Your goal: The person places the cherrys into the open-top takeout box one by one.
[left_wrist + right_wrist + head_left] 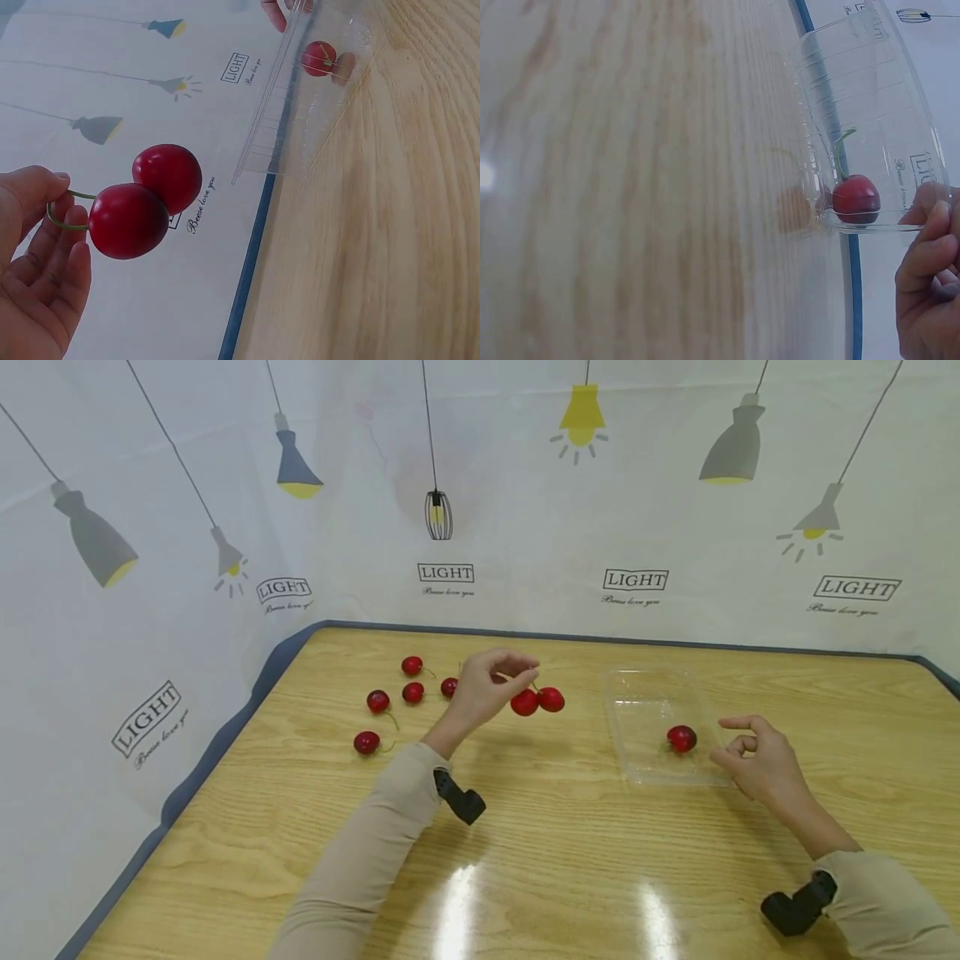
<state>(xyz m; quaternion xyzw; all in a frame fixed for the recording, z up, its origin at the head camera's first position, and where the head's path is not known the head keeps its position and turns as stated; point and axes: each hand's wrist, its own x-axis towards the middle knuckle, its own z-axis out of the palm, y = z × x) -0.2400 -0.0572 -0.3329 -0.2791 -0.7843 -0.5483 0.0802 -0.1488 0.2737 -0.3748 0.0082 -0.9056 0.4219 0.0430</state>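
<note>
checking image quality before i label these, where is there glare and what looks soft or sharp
Head view: two bright glare streaks on the near part of the table; left wrist view: pair of cherries fairly sharp with small highlights; right wrist view: white glare spot at the left edge, wood grain soft, lone cherry better defined.

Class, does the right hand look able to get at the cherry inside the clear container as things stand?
Probably yes: the clear container looks open on top and the cherry lies near the right hand, though that hand must likely release the container's edge first.
</note>
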